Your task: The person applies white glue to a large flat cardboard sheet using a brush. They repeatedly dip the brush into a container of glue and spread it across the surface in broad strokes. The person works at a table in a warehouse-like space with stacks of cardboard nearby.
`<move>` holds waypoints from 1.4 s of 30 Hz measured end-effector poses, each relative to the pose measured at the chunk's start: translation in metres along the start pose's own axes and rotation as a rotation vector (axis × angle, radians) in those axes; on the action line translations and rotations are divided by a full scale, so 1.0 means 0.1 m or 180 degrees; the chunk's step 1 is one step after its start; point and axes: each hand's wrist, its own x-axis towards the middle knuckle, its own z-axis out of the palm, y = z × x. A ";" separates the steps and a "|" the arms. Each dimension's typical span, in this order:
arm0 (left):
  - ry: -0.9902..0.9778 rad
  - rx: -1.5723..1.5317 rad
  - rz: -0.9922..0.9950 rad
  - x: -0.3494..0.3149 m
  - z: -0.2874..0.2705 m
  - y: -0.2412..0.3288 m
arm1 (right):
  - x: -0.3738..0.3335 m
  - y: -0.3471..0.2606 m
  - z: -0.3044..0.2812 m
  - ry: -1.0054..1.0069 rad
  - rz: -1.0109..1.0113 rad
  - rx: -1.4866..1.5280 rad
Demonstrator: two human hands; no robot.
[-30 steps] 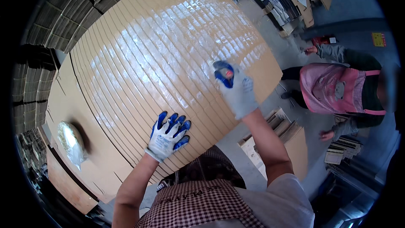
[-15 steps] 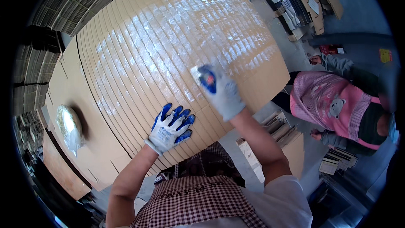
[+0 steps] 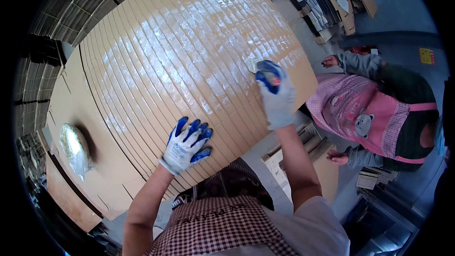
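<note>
In front of me lies a broad spread of overlapping brown cardboard sheets, their edges stepped in narrow parallel strips. A shiny, wet-looking whitish coat covers much of the middle and far part. My left hand, in a white glove with blue fingers, rests open and flat on the near strips. Toward the right side, my gloved right hand is closed around a small pale, flat-ended thing that touches the coated strips. Its kind is hard to make out, as the fingers hide most of it.
On the cardboard at left sits a round bowl-like thing in clear plastic. Bundled cardboard stacks stand at the far left. A person in a pink apron stands at the right edge. More cardboard pieces lie beyond.
My right hand has swept to the right over the coated strips, still closed on the pale thing. My left hand stays flat. The person at right has come nearer the cardboard.
</note>
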 end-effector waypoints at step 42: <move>-0.0973 0.0058 0.0388 0.70 0.48 0.43 | -0.42 0.13 0.08 -0.0987 -0.0851 -0.0838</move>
